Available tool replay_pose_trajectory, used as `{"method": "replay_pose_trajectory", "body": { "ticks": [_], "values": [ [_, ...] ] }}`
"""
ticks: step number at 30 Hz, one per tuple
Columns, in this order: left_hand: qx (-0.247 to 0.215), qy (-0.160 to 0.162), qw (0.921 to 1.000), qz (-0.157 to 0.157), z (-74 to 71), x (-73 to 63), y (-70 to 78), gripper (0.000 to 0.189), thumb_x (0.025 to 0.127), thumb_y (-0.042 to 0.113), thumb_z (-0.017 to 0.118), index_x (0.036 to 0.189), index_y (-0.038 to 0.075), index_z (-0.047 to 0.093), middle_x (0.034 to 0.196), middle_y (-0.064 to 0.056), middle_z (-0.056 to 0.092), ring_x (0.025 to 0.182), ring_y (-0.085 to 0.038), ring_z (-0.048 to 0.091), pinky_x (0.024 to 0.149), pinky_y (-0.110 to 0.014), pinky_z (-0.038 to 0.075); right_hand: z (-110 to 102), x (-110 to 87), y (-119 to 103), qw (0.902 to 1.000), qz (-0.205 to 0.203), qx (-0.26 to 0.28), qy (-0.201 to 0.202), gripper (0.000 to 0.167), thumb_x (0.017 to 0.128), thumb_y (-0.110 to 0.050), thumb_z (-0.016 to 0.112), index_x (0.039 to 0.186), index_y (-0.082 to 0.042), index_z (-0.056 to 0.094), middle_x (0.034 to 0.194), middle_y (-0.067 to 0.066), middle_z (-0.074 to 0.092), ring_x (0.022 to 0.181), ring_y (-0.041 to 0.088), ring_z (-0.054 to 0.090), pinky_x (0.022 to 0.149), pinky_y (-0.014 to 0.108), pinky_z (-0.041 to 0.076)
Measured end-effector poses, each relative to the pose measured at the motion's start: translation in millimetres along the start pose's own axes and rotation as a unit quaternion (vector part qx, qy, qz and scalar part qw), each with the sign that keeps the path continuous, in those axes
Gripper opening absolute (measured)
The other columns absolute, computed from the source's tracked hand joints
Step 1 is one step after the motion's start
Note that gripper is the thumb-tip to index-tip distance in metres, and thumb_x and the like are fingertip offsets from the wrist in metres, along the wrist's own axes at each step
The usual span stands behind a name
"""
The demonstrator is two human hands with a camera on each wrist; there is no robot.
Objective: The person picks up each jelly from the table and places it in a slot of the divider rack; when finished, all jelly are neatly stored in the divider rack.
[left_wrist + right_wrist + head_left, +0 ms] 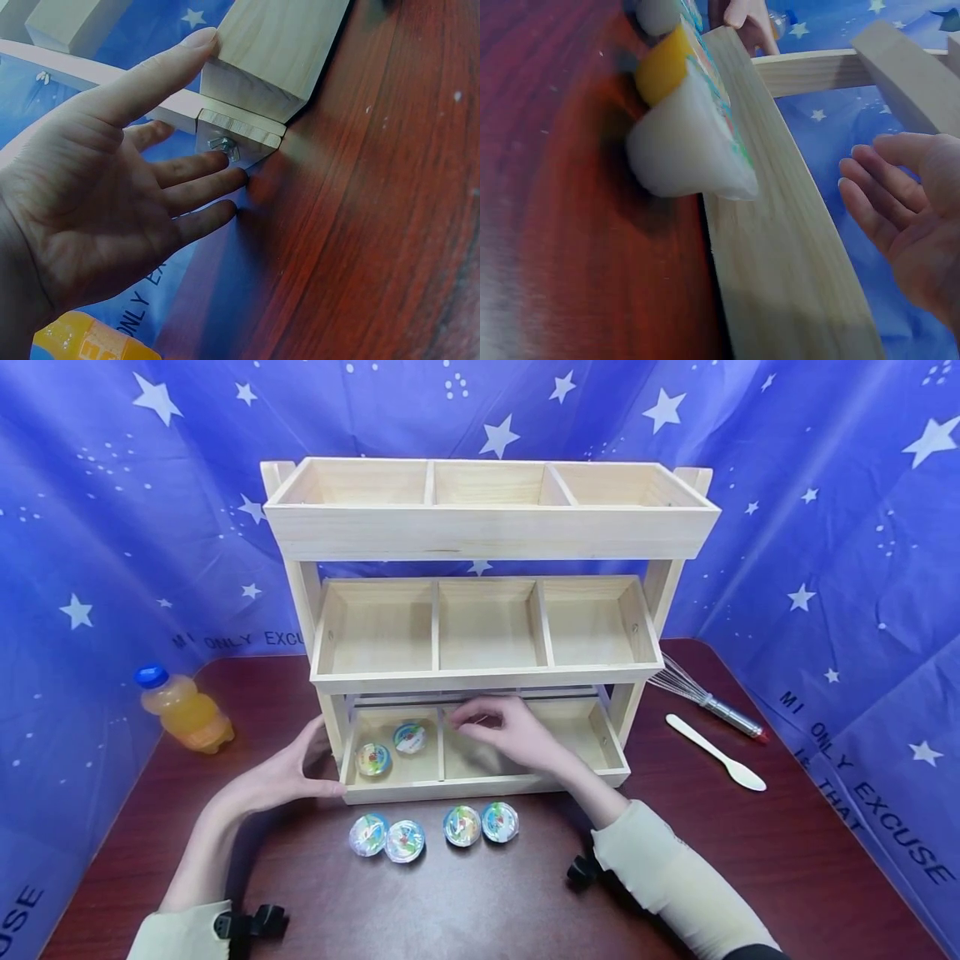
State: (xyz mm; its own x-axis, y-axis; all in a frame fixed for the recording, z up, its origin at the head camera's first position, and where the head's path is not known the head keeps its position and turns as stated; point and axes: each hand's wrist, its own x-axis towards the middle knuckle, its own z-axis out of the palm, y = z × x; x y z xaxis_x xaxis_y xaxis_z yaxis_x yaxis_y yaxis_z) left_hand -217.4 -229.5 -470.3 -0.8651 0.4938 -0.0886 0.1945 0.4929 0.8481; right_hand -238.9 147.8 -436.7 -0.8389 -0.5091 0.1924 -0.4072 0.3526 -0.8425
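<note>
My left hand [281, 772] is at the left side of the wooden rack's bottom tray [480, 789], thumb at its front corner. In the left wrist view the fingers spread beside a wing nut [223, 147]. Over the middle compartment of that tray hovers my right hand [517, 735], fingers loosely bent. The right wrist view shows this hand [907, 202] holding nothing. Two sealed jelly cups [409, 738] lie in the bottom left compartment. On the table in front stand a left pair of jelly cups [405, 842] and a right pair [462, 826].
The rack's top tray [487, 533] and middle tray [487, 677] rise above, each split in three. An orange drink bottle [187, 710] lies tilted at left. To the right are a whisk [712, 703] and a pale spoon [716, 753]. A blue star-patterned curtain [825, 527] surrounds the table.
</note>
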Motion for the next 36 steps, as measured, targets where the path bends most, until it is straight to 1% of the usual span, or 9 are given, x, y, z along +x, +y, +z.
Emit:
{"method": "replay_pose_trajectory", "body": {
  "ticks": [4, 8, 12, 16, 22, 26, 28, 31, 36],
  "values": [
    [0.006, 0.001, 1.0000, -0.002, -1.3, -1.6, 0.4, 0.115, 0.084, 0.030, 0.086, 0.165, 0.017, 0.004, 0.164, -0.027, 0.032, 0.151, -0.050, 0.033, 0.121, -0.071, 0.023, -0.6, -12.2, 3.8, 0.9995, -0.001, 0.025, 0.022, 0.020, 0.097, -0.013, 0.070, 0.115, -0.006, 0.075, 0.113, 0.010, 0.078, 0.099, 0.023, 0.075, 0.087, 0.025, 0.060],
    [0.008, 0.004, 0.9999, -0.006, -2.1, -3.3, 1.4, 0.116, 0.084, 0.030, 0.086, 0.165, 0.017, 0.004, 0.164, -0.027, 0.032, 0.150, -0.050, 0.033, 0.121, -0.071, 0.023, -2.5, -22.0, 2.6, 0.9991, -0.006, 0.035, 0.025, 0.018, 0.097, -0.011, 0.070, 0.113, -0.007, 0.075, 0.111, 0.010, 0.078, 0.097, 0.024, 0.076, 0.085, 0.023, 0.060],
    [0.006, 0.004, 1.0000, 0.000, -2.5, -3.4, 1.9, 0.115, 0.084, 0.028, 0.086, 0.165, 0.014, 0.005, 0.165, -0.027, 0.029, 0.150, -0.051, 0.032, 0.121, -0.070, 0.023, -4.9, -31.8, -0.4, 0.9991, -0.012, 0.036, 0.020, 0.016, 0.096, -0.009, 0.071, 0.111, -0.006, 0.076, 0.108, 0.010, 0.079, 0.096, 0.017, 0.075, 0.084, 0.024, 0.061],
    [0.001, 0.001, 1.0000, 0.001, -2.5, -2.8, 1.9, 0.115, 0.085, 0.028, 0.085, 0.165, 0.016, 0.004, 0.166, -0.025, 0.027, 0.151, -0.050, 0.030, 0.122, -0.069, 0.022, -6.5, -40.8, -2.5, 0.9993, -0.015, 0.034, 0.011, 0.015, 0.097, -0.009, 0.070, 0.110, -0.008, 0.076, 0.106, 0.009, 0.079, 0.095, 0.007, 0.073, 0.081, 0.023, 0.060],
    [0.003, -0.001, 1.0000, -0.005, -1.9, -2.3, 1.4, 0.116, 0.085, 0.029, 0.085, 0.166, 0.019, 0.002, 0.166, -0.026, 0.028, 0.151, -0.050, 0.031, 0.122, -0.071, 0.022, -8.1, -56.0, -0.7, 0.9987, -0.017, 0.045, -0.013, 0.015, 0.097, -0.011, 0.070, 0.111, -0.010, 0.075, 0.105, 0.011, 0.078, 0.096, 0.008, 0.074, 0.081, 0.023, 0.060],
    [0.003, -0.001, 0.9999, -0.010, -1.8, -2.1, 1.8, 0.117, 0.085, 0.030, 0.085, 0.166, 0.019, 0.001, 0.166, -0.026, 0.027, 0.152, -0.050, 0.031, 0.122, -0.072, 0.021, -10.3, -66.3, 2.6, 0.9986, -0.025, 0.037, -0.030, 0.016, 0.097, -0.012, 0.071, 0.112, -0.014, 0.075, 0.105, 0.006, 0.079, 0.097, 0.007, 0.074, 0.079, 0.024, 0.060],
    [0.004, 0.000, 0.9999, -0.011, -2.1, -2.4, 1.9, 0.117, 0.085, 0.030, 0.085, 0.166, 0.019, 0.001, 0.166, -0.026, 0.028, 0.152, -0.050, 0.031, 0.122, -0.072, 0.021, -11.1, -69.8, 5.3, 0.9980, -0.033, 0.035, -0.040, 0.017, 0.098, -0.011, 0.070, 0.114, -0.013, 0.075, 0.106, 0.005, 0.079, 0.098, 0.008, 0.074, 0.081, 0.025, 0.061],
    [0.002, 0.001, 1.0000, -0.009, -2.2, -2.4, 2.3, 0.117, 0.085, 0.029, 0.085, 0.166, 0.019, 0.001, 0.166, -0.027, 0.028, 0.151, -0.050, 0.031, 0.122, -0.072, 0.020, -12.7, -73.0, 6.9, 0.9971, -0.037, 0.036, -0.057, 0.020, 0.098, -0.011, 0.070, 0.118, -0.012, 0.074, 0.108, 0.005, 0.079, 0.101, 0.012, 0.075, 0.085, 0.026, 0.061],
    [0.000, -0.002, 1.0000, -0.007, -1.3, -1.9, 3.2, 0.117, 0.085, 0.028, 0.085, 0.166, 0.018, 0.001, 0.166, -0.027, 0.029, 0.151, -0.050, 0.031, 0.122, -0.072, 0.020, -16.5, -75.9, 5.9, 0.9924, -0.035, 0.050, -0.107, 0.031, 0.096, -0.011, 0.072, 0.127, -0.006, 0.070, 0.118, 0.015, 0.077, 0.109, 0.027, 0.075, 0.094, 0.031, 0.061]
  ]
}}
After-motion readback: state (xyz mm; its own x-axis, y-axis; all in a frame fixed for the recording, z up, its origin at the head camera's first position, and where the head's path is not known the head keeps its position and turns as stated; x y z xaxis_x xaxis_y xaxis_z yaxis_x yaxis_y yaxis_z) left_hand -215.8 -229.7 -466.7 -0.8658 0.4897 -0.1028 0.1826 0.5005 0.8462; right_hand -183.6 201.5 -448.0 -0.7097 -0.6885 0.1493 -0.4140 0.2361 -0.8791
